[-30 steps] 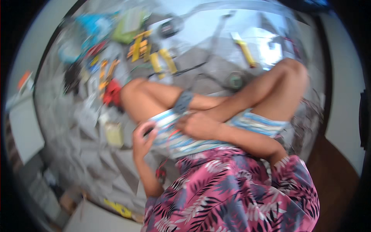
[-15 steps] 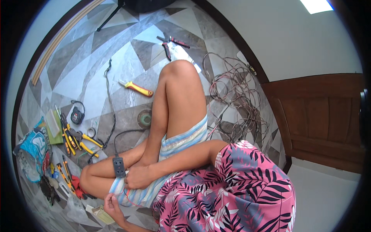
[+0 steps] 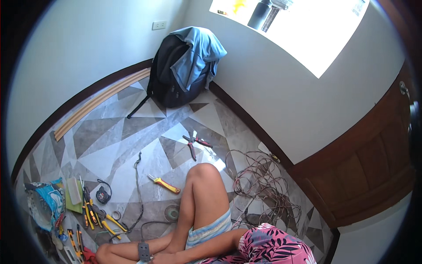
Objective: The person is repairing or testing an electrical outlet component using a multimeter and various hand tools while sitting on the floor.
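Note:
My right hand (image 3: 161, 258) shows at the lower edge, its fingers curled close beside a dark grey socket block (image 3: 144, 252). What the fingers hold is cut off by the picture's edge. The block rests by my bent leg, and its black cord (image 3: 151, 223) loops up and away over the floor. My left hand is out of the picture. Ahead of my shin lies a yellow and red knife (image 3: 165, 184). A round drain cover (image 3: 172, 213) sits in the floor by my leg.
Pliers and cutters (image 3: 94, 213), a tape measure (image 3: 103, 196) and a blue plastic bag (image 3: 49, 202) lie left. Red-handled pliers (image 3: 192, 145) lie ahead; tangled wire (image 3: 263, 189) spreads right, near a brown door (image 3: 356, 176). A backpack (image 3: 171, 75) stands in the far corner.
The view has tilted up, so the backpack and window come in and my lap sinks to the lower edge. My left hand has left the picture. The tools lie as before.

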### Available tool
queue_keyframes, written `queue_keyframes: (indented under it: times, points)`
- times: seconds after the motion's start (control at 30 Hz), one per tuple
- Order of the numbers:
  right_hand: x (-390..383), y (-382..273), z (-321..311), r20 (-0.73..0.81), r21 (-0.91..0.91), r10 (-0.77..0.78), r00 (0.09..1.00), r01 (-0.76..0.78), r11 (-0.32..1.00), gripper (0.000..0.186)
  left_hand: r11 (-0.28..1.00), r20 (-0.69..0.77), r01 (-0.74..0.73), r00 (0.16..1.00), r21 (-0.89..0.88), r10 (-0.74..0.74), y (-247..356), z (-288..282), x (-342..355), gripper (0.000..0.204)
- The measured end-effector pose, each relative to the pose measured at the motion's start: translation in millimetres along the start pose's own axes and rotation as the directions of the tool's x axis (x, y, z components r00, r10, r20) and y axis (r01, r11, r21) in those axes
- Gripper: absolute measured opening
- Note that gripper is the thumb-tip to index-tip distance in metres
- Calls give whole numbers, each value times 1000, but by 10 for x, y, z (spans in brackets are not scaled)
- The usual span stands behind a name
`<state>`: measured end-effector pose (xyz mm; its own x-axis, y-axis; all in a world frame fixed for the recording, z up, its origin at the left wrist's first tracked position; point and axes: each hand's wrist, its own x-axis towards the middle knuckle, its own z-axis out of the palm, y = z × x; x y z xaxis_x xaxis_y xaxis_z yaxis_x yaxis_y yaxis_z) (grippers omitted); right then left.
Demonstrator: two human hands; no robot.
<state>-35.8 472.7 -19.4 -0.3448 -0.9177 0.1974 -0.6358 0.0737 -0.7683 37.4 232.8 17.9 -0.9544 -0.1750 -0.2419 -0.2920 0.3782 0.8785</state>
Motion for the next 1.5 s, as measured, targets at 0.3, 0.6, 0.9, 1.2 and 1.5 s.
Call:
queue_keyframes:
  times: [0.3, 0.6, 0.9, 1.2, 1.5]
  points:
    - [-232, 155, -202, 1, 53, 113, 994, -112, 992, 17, 994, -63, -81, 994, 75, 86, 260, 285, 143, 20]
    - [-359, -152, -1101, -226, -270, 131, 965, -191, 944, 39, 890, 113, -383, 924, 250, 365, 687, 362, 231, 6]
    - [-281, -77, -900, -413, -45, 187, 891, -225, 973, 42, 781, 285, -456, 887, 426, 363, 555, 454, -1, 12]
    - [-161, 112, -669, -319, -14, 88, 944, -97, 995, 35, 751, 349, -432, 894, 499, 282, 515, 578, -6, 20]
    - [114, 149, -711, -172, -60, 98, 980, -109, 992, 27, 768, 293, -385, 919, 512, 265, 486, 630, -39, 24]
